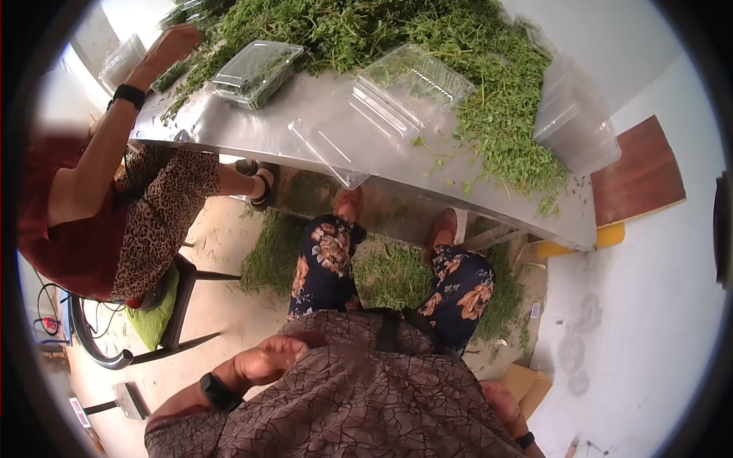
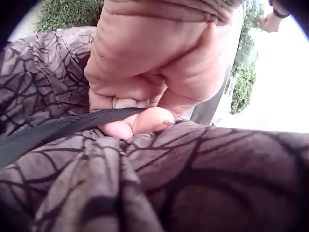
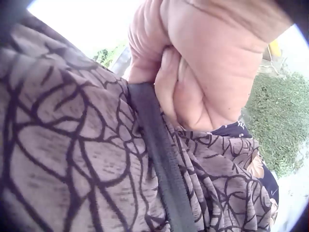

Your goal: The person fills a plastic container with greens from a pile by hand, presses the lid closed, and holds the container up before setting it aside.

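My left hand (image 1: 271,360) is at the left of the patterned brown shirt (image 1: 366,389), its fingers curled. In the left wrist view that hand grips a flat dark strap (image 2: 63,126), thumb and fingertip meeting at its end against the shirt. At the shirt's right side is my right hand (image 1: 502,402), partly hidden by the cloth in the head view. Its curled fingers hold another length of dark strap (image 3: 161,154) in the right wrist view. A dark band (image 1: 389,332) also crosses the shirt front near the lap.
A metal table (image 1: 321,103) bears heaped green herbs (image 1: 366,27), a filled clear box (image 1: 258,72), an open clear box (image 1: 382,107) and stacked clear containers (image 1: 573,122). Another person's hand (image 1: 168,52) is at the left end. More greens (image 1: 393,275) lie underneath; a black chair (image 1: 179,305) stands left.
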Demonstrator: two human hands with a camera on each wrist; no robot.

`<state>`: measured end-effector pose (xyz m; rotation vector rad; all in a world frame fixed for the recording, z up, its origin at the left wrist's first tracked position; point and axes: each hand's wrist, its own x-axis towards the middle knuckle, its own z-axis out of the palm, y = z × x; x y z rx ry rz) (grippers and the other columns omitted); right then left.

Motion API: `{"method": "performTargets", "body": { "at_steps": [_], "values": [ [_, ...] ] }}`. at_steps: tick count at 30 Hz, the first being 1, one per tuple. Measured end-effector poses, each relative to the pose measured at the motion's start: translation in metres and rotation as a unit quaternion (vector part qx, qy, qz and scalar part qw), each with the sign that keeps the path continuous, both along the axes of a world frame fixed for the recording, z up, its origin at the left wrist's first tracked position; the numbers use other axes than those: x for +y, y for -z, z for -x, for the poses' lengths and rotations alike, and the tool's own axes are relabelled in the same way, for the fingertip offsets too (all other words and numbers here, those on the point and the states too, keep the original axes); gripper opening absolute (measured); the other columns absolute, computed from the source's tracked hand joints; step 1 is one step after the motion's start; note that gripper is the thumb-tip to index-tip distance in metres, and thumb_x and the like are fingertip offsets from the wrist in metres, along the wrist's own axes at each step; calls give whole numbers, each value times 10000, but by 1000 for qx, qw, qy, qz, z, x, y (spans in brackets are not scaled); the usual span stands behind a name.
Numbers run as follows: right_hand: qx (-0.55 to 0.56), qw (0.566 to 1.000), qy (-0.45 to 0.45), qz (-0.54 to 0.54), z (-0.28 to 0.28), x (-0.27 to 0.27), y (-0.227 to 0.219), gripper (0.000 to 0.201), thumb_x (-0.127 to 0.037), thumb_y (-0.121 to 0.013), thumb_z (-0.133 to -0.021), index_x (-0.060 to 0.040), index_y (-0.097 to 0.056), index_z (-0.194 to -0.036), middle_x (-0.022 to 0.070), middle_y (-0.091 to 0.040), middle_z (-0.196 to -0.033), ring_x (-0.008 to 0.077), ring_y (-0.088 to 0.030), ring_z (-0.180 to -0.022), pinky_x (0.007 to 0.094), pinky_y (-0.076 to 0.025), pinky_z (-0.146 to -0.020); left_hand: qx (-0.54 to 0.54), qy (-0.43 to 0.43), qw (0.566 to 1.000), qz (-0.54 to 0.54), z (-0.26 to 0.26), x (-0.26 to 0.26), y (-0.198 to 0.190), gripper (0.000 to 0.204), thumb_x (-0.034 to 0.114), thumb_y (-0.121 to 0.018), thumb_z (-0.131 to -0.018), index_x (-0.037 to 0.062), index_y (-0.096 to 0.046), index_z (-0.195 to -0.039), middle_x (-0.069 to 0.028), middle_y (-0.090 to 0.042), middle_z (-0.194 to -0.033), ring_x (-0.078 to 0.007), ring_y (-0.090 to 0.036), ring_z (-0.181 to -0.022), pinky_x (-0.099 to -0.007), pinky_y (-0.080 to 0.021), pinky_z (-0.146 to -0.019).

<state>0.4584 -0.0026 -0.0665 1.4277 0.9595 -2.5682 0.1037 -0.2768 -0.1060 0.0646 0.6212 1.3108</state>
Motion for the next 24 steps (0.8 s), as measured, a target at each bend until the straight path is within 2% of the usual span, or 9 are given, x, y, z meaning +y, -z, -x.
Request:
{"method": "performTargets", "body": {
  "at_steps": [2,6,8,12,14,16,21,23,24],
  "values": [
    [34,999,-4,7,-7,5,19,263,-27,-475,-820,68,-630,-1010,58,-678,-935,110,-620,-812,229,-476,-748,61,5,997,51,-1,24,-11,184,132,-620,-863,-27,-563,-937,-19,-597,-830,-88,-543,-701,-222,-421,-629],
    [70,997,-11,10,4,6,25,286,-13,-475,-831,74,-624,-1060,89,-683,-988,143,-639,-866,257,-499,-792,128,51,988,74,7,51,1,179,171,-642,-873,8,-569,-875,27,-529,-760,-50,-441,-642,-213,-344,-575],
    [81,996,-8,36,9,8,27,300,-10,-474,-833,83,-614,-1082,103,-680,-1012,158,-643,-888,265,-501,-816,158,54,986,3,6,71,0,184,186,-640,-890,23,-569,-843,52,-469,-728,-37,-363,-631,-215,-287,-565],
    [175,977,7,122,15,13,35,338,11,-462,-828,110,-586,-1126,138,-670,-1048,192,-653,-905,288,-511,-836,164,76,983,5,5,99,-2,137,123,-587,-923,-8,-582,-884,13,-548,-774,-51,-459,-701,-193,-349,-636],
    [179,979,3,99,5,14,51,334,13,-458,-828,115,-584,-1121,143,-669,-1045,201,-656,-895,296,-517,-827,124,64,989,-46,4,110,8,128,101,-566,-932,-21,-586,-899,-12,-578,-797,-65,-498,-708,-194,-382,-638],
    [183,980,0,77,4,16,55,330,16,-454,-829,119,-581,-1115,148,-668,-1042,210,-660,-885,304,-524,-819,130,125,982,-55,0,125,7,127,104,-566,-934,-17,-583,-898,-16,-578,-796,-65,-503,-688,-197,-395,-616],
    [128,987,-26,95,-2,22,56,344,-19,-467,-791,117,-591,-1082,156,-668,-1027,225,-657,-899,317,-520,-832,189,200,957,-97,-13,153,10,121,111,-557,-940,2,-580,-894,8,-579,-777,-47,-501,-689,-197,-403,-608],
    [86,993,-13,76,-5,20,52,342,-29,-472,-783,117,-595,-1066,158,-671,-1015,222,-659,-884,316,-523,-824,325,247,905,-123,-15,157,5,144,141,-559,-946,10,-574,-890,33,-553,-763,-30,-471,-689,-195,-384,-603],
    [42,997,5,62,-4,18,52,340,-39,-476,-775,116,-600,-1050,160,-673,-1004,218,-661,-869,315,-526,-815,320,252,900,-155,-15,158,3,150,156,-551,-953,18,-570,-896,52,-518,-743,-27,-436,-688,-208,-364,-592]
  ]
}}
